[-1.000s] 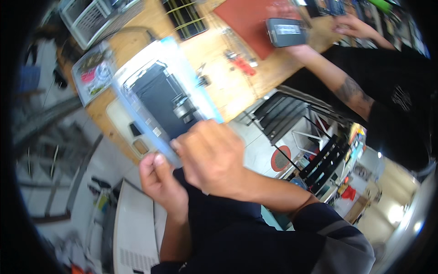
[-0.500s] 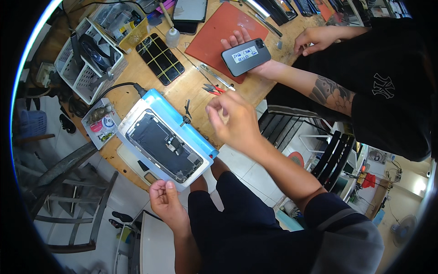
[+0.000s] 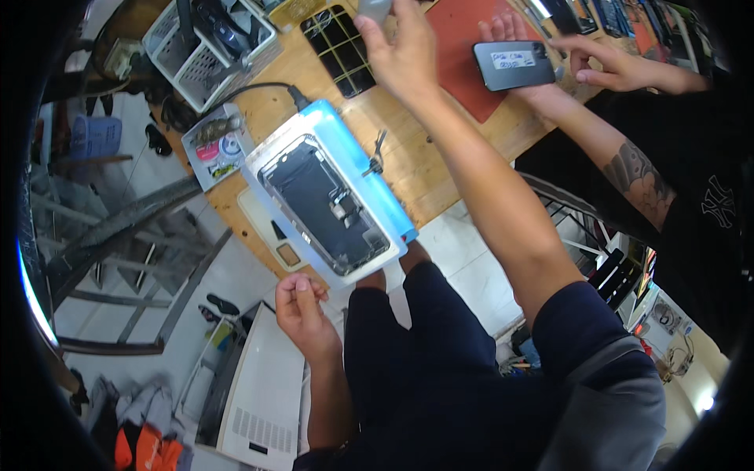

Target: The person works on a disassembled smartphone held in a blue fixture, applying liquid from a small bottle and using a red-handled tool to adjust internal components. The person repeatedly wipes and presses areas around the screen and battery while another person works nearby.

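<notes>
In front of me a blue-and-white heating plate device [image 3: 323,118] carries a dark phone screen part [image 3: 310,192], inner side up, with a small flex cable on it. My left hand [image 3: 305,315] is beside the device's near corner, fingers curled and nothing visible in them. Farther up, my right hand [image 3: 404,59] is closed around a small greyish bottle [image 3: 375,9], cut off by the picture's top edge. Next to that bottle lies a dark phone [image 3: 339,51] wrapped in yellow bands.
At right another person's hand [image 3: 542,93] holds a grey phone [image 3: 514,66] with a white label over a red mat [image 3: 463,78]. Their other hand [image 3: 616,67] is beside it. A white basket [image 3: 204,78] and a small parts tray [image 3: 216,153] stand at left.
My right hand has reached away from me to the small bottle and closed on it. My left hand has come off the device's edge. The view has shifted; the other person's second hand approaches their phone.
</notes>
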`<action>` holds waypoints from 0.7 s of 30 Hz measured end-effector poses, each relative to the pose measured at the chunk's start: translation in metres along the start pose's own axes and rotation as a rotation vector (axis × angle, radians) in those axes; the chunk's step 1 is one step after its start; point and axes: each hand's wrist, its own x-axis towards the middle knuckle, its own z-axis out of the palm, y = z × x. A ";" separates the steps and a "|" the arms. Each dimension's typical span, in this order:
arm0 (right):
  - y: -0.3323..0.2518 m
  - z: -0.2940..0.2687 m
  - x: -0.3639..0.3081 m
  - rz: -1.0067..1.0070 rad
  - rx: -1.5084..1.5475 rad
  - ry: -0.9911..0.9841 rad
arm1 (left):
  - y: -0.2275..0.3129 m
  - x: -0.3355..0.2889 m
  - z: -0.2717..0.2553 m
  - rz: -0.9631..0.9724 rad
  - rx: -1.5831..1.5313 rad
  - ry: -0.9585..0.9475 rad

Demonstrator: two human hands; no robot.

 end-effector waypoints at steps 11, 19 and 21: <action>-0.197 -0.203 -0.148 1.085 0.820 -0.884 | 0.014 0.002 0.009 0.035 0.087 -0.095; -0.191 -0.182 -0.178 1.152 0.802 -0.806 | 0.016 -0.001 0.011 0.006 0.124 -0.090; -0.192 -0.180 -0.179 1.143 0.782 -0.806 | 0.015 0.000 0.010 0.012 0.138 -0.097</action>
